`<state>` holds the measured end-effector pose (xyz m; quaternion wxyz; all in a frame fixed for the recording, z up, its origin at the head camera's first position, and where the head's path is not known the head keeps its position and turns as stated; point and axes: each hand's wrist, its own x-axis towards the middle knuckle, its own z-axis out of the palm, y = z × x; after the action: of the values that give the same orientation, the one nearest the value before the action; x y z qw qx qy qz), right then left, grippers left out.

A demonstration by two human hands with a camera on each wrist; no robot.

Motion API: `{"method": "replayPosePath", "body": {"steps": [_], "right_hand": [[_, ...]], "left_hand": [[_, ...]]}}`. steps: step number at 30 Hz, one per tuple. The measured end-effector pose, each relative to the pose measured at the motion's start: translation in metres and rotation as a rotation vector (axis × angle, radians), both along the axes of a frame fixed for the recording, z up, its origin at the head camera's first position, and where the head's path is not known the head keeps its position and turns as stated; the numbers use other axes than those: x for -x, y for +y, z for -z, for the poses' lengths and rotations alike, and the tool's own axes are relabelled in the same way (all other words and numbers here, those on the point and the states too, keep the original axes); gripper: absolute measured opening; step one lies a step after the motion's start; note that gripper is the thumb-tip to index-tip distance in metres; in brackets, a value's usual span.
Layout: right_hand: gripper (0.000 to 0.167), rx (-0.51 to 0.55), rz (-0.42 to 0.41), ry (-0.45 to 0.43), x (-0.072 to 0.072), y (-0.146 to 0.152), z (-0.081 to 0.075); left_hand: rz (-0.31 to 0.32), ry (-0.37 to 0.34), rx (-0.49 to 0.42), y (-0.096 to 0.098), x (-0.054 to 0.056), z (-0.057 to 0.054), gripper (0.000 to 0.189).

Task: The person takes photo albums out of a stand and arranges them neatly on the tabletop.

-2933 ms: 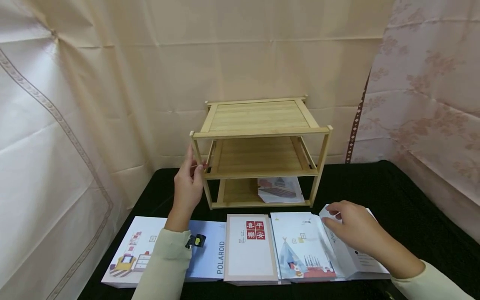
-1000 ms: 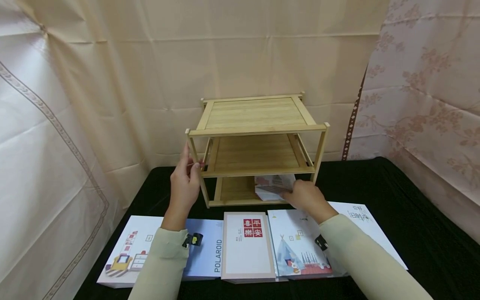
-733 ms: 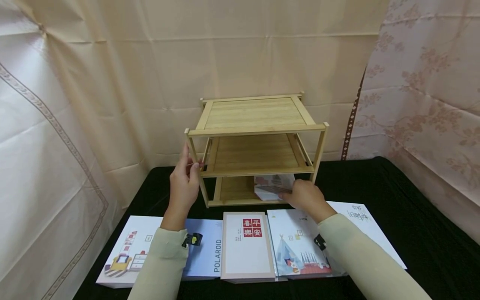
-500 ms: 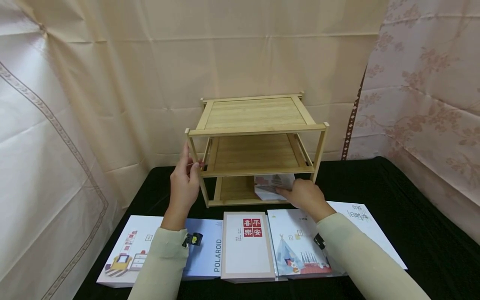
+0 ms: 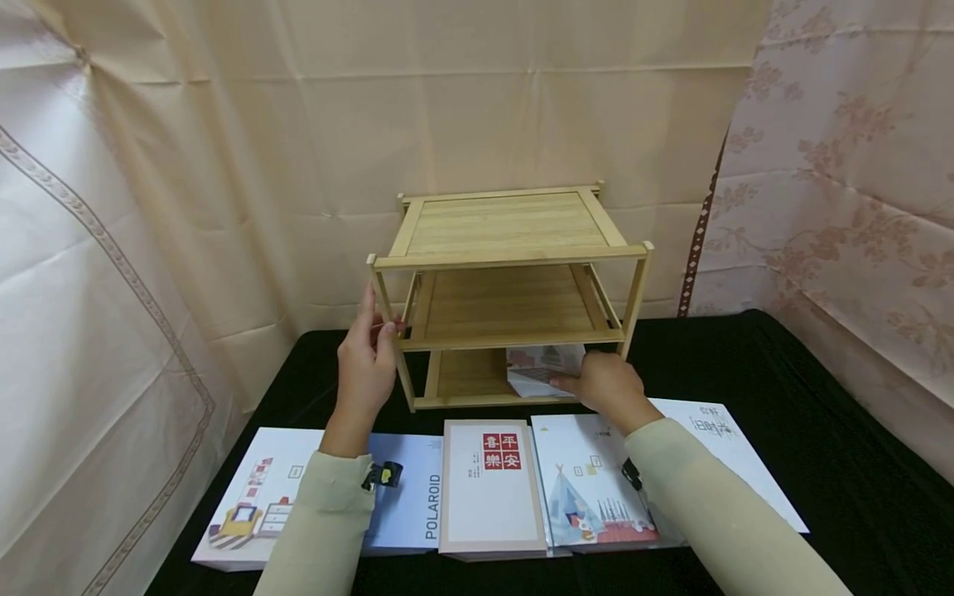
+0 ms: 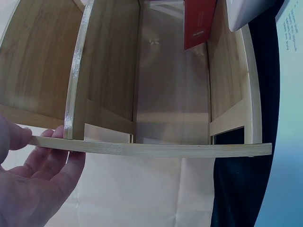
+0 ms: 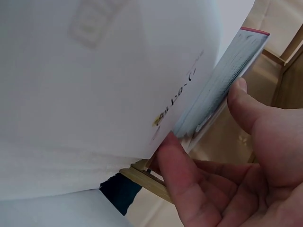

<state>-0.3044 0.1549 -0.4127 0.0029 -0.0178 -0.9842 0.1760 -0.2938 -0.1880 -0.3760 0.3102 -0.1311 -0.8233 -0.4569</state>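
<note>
A three-tier bamboo shelf stands mid-table in the head view. My left hand holds its left front post; in the left wrist view the thumb and fingers lie on opposite sides of the post. On the bottom tier, towards the right, a book with a patterned face is partly hidden by my right hand. The right wrist view shows that book edge-on, its red rim at the far end, with the right thumb and index finger on either side of its near end.
Along the table front lie a white book, a blue POLAROID book, a white book with red characters, a tent-picture book and a white book under the right forearm. Curtains hang behind.
My right hand has moved from the rightmost white book to the book on the bottom tier. That white book's raised side now lies flatter. The left hand keeps its hold.
</note>
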Motion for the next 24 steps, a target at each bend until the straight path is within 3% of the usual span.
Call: {"method": "replayPosePath", "body": {"steps": [8, 16, 24], "right_hand": [[0.062, -0.002, -0.059, -0.014, -0.0046, 0.0013, 0.0004], [0.066, -0.063, -0.063, -0.061, -0.0040, -0.0022, 0.0013], [0.054, -0.206, -0.109, -0.024, -0.0022, -0.0045, 0.0016]], "left_hand": [[-0.003, -0.005, -0.004, 0.0010, -0.0003, -0.0002, 0.070], [-0.001, -0.007, -0.008, -0.0001, 0.0008, 0.0001, 0.070], [-0.003, -0.021, -0.008, -0.0003, 0.0006, 0.0007, 0.070]]}}
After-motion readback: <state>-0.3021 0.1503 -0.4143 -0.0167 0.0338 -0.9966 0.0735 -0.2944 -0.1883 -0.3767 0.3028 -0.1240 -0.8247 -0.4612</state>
